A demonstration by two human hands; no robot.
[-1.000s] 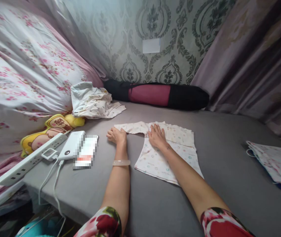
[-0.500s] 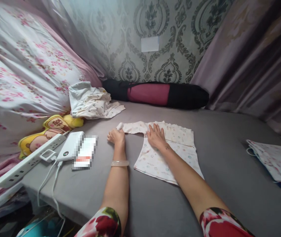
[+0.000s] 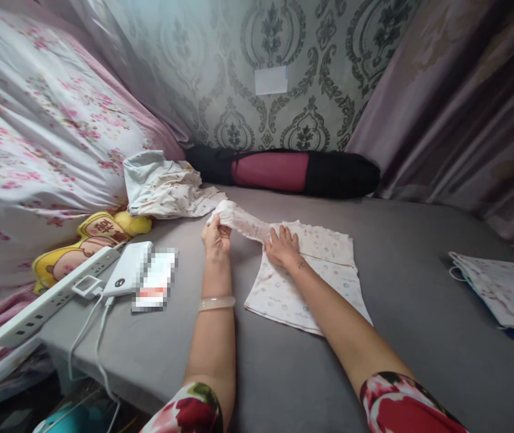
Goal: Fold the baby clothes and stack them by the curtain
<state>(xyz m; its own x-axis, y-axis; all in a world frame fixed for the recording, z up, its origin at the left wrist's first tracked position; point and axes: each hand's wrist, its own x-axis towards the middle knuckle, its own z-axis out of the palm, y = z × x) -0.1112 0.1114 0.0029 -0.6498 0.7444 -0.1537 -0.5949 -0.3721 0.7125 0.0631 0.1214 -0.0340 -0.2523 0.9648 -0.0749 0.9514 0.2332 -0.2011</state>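
Note:
A small white printed shirt (image 3: 304, 279) lies on the grey sheet in front of me, partly folded, with one sleeve (image 3: 247, 222) reaching left. My left hand (image 3: 217, 236) is closed on the end of that sleeve and holds it raised off the bed. Flat on the shirt's upper left part, by the base of the sleeve, rests my right hand (image 3: 282, 246), its fingers spread. My right forearm covers part of the shirt's lower half.
Crumpled clothes (image 3: 166, 186) lie at the back left, beside a long black and pink bag (image 3: 270, 171). On the left are a yellow plush toy (image 3: 65, 258), a power strip (image 3: 53, 300) and a white power bank (image 3: 128, 267) with cables. Folded clothes (image 3: 504, 288) sit at the right.
My left hand has lifted the sleeve's end up from the bed and turned, moving slightly away from me. My right hand stays in place on the shirt.

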